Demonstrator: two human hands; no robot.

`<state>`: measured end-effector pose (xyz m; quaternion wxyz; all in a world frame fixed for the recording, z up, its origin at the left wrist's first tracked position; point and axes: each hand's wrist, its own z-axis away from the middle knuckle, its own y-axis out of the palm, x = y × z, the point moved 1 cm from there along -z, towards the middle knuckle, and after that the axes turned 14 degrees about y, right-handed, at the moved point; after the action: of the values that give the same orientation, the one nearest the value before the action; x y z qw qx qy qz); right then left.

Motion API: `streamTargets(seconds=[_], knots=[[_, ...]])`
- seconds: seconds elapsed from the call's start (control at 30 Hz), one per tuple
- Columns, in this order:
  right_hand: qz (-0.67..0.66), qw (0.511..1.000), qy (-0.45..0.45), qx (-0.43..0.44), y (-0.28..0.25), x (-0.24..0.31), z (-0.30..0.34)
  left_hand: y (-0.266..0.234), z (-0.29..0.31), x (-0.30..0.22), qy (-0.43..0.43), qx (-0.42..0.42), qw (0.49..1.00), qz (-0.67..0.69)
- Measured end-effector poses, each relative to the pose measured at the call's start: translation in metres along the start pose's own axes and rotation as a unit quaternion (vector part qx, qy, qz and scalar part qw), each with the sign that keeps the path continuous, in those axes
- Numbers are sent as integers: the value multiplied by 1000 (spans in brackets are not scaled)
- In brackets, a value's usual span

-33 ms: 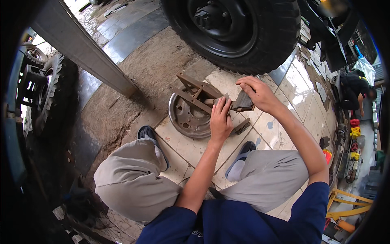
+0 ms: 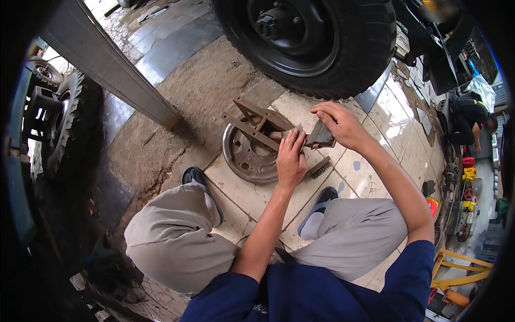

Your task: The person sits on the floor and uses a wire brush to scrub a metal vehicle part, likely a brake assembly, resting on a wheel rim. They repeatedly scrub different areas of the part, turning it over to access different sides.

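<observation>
A rusty metal bracket assembly (image 2: pixel 256 122) with two parallel arms lies over a round steel disc (image 2: pixel 241 165) on the tiles between my feet. My left hand (image 2: pixel 291 162) wraps over the right end of the bracket, fingers close together; its thumb side is partly hidden. Just beyond it, a dark, pedal-like flat plate (image 2: pixel 322 133) sticks out to the right. Around the upper edge of this plate my right hand (image 2: pixel 343 124) is bent, with the fingers curled over it. Beside my left hand a wire brush (image 2: pixel 321 168) lies on the floor, its handle end hidden.
A large black tyre and wheel (image 2: pixel 306 43) stands just ahead. A grey metal post (image 2: pixel 112 64) rises at the left, with more tyres (image 2: pixel 67 121) beyond. At the far right are another person (image 2: pixel 465 121), yellow and red tools (image 2: pixel 469 174) and a yellow metal frame (image 2: pixel 456 276).
</observation>
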<state>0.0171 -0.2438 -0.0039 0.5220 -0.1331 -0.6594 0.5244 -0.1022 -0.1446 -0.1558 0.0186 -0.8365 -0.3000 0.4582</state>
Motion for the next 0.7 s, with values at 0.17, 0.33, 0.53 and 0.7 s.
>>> streamTargets(seconds=[0.17,0.33,0.53,0.7], knots=[[17,1000,7,3,0,-8,-2,15,0,-6,47,9,998,31],[12,1000,2,4,-3,-7,-5,6,-8,2,-21,37,999,-14],[10,1000,10,11,-6,-7,-8,15,-8,7,29,-7,999,14],[5,1000,7,19,-3,-3,-8,4,-1,33,-23,-8,999,-43]])
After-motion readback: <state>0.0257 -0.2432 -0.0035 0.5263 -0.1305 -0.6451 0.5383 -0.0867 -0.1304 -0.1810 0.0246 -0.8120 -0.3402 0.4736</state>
